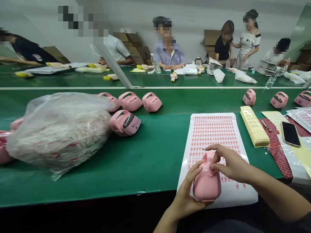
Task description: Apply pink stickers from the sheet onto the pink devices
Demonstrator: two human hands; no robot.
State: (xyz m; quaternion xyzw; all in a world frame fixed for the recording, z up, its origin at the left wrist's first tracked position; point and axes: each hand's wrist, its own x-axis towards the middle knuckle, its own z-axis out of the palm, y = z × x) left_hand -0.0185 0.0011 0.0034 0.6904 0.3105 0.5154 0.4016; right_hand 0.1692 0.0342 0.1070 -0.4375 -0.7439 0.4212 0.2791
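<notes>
Fingers (196, 171) of the left hand (186, 194) curled around the underside of a pink plastic housing (207, 183), those of the right hand (230, 163) closed in a pinch on its upper end, the housing held at lower centre-right of the frame, over a white sheet of small pink labels (247, 195) on the green worktop (145, 168). Off to the left, a bulging clear plastic bag (58, 136) beside more pink housings (130, 101); at right, a yellow stack of label sheets (254, 126) and a phone (290, 133); along the top of the frame, co-workers (167, 48) at a far worktop.
</notes>
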